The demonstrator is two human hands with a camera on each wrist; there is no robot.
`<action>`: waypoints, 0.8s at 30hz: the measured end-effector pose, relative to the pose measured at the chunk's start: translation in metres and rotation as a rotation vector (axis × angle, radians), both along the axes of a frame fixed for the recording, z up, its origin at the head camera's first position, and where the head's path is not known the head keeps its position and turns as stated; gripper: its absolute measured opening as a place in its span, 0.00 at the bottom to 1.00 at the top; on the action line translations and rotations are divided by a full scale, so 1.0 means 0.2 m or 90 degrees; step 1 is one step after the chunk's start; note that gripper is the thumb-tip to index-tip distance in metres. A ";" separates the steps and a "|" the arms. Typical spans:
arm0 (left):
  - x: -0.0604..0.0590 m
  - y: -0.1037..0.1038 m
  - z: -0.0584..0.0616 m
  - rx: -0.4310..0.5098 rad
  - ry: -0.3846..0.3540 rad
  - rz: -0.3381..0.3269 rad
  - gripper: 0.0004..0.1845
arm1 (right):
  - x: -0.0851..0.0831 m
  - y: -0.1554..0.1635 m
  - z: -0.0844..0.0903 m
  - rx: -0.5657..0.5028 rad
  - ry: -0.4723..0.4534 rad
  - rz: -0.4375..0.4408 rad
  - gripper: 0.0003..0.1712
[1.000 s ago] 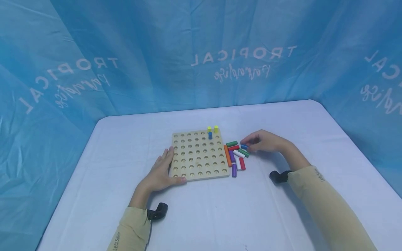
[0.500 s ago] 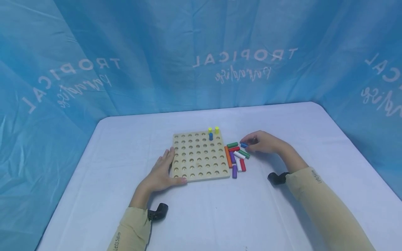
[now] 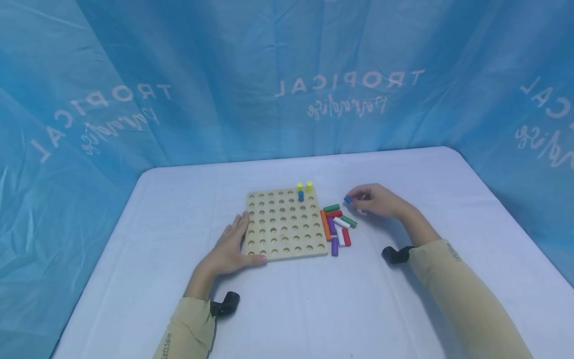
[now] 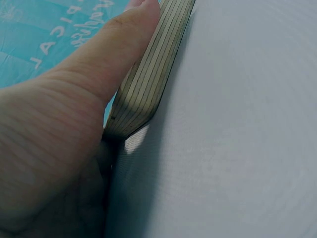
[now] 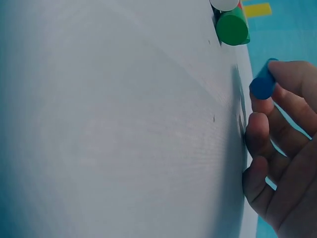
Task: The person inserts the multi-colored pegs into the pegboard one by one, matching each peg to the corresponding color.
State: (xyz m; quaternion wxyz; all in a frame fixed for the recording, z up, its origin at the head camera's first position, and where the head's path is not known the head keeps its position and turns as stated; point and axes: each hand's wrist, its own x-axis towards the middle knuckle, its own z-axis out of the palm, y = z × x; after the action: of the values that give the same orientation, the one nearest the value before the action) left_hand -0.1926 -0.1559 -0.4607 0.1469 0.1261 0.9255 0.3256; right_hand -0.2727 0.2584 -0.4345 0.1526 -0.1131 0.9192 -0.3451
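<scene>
Short blue cylindrical peg [image 3: 348, 199]: pinched at the fingertips, off the far right side of the loose pegs and apart from them.
Right hand [image 3: 376, 200]: thumb and finger close together on the blue peg, the remaining fingers bent beneath, as the right wrist view shows.
Square pale wooden pegboard [image 3: 278, 225]: flat on the table, rows of round holes across its face, its edge layered in the left wrist view.
Left hand [image 3: 226, 249]: spread wide around the board's near left corner, fingers at the left edge, thumb along the near one.
Standing pegs: two yellow cylinders [image 3: 309, 187] side by side in the far row, toward the right; a second blue peg [image 3: 301, 196] upright just in front of the left one.
Loose pegs: green [image 3: 332, 208], red [image 3: 334, 214], white [image 3: 342, 222] and purple cylinders [image 3: 334, 246] lie on their sides right of the board; an orange length [image 3: 325, 225] runs along its right edge, whether one piece or two cannot be told.
Wrists: black devices [image 3: 230, 303] below beige sleeves [image 3: 466, 294].
Setting: white cloth-covered table [image 3: 287, 309], blue curtain [image 3: 242, 124] behind with mirrored "TROPICAL Paradise" lettering.
</scene>
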 end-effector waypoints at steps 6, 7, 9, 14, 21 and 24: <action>0.00 0.00 0.00 0.001 0.003 -0.001 0.73 | -0.01 0.01 -0.01 0.007 0.000 -0.007 0.25; 0.00 0.00 0.00 0.001 0.003 0.000 0.73 | -0.01 0.01 -0.01 0.010 -0.001 -0.006 0.25; 0.00 0.00 0.00 0.002 0.001 0.001 0.73 | -0.01 0.01 -0.01 0.009 -0.006 -0.008 0.25; 0.00 0.00 0.00 0.003 -0.004 0.006 0.73 | 0.00 0.01 -0.01 -0.012 0.006 -0.005 0.22; 0.00 0.00 0.00 0.004 -0.003 0.004 0.73 | -0.01 0.02 0.00 -0.040 0.017 -0.025 0.21; 0.00 0.00 0.00 0.004 -0.003 0.004 0.73 | -0.01 0.01 -0.01 -0.046 0.029 -0.037 0.19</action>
State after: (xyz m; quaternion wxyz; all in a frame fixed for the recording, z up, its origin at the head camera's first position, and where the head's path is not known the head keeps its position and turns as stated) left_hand -0.1921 -0.1564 -0.4606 0.1474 0.1228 0.9245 0.3295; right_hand -0.2744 0.2605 -0.4357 0.1174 -0.0998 0.9123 -0.3795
